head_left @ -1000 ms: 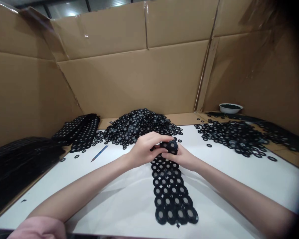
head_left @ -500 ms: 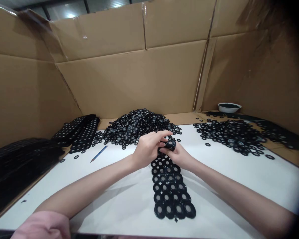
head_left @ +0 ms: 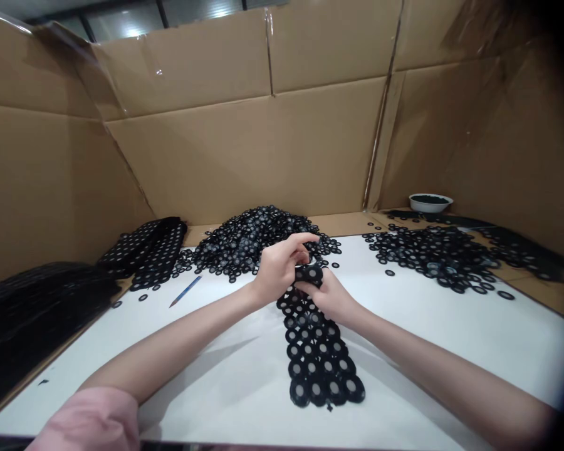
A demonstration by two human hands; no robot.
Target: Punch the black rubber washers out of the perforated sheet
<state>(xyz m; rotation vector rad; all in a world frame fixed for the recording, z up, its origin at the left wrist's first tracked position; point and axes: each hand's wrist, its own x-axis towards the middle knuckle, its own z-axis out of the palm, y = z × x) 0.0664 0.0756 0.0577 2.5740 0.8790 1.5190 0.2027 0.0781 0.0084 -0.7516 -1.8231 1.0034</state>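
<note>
A strip of joined black rubber rings (head_left: 320, 351) runs across the white tabletop towards me, its far end raised and folded over. My right hand (head_left: 331, 295) is closed on that far end, thumb below the fold. On the other side my left hand (head_left: 278, 269) grips the folded edge, index finger stretched out above it and the other fingers curled. Part of the fold is hidden behind the fingers. Just beyond my hands rises a large heap of loose black rings (head_left: 258, 241).
A blue pencil (head_left: 185, 292) lies left of my hands. Stacked ring sheets (head_left: 157, 250) and a dark pile (head_left: 42, 313) are at the left. More loose rings (head_left: 432, 257) spread at the right, near a white bowl (head_left: 430, 203) of dark bits. Cardboard walls (head_left: 244, 150) surround the table.
Both hands have shifted slightly left with the raised end of the strip. My left fingers have lifted a little off the fold, and more of the folded row shows.
</note>
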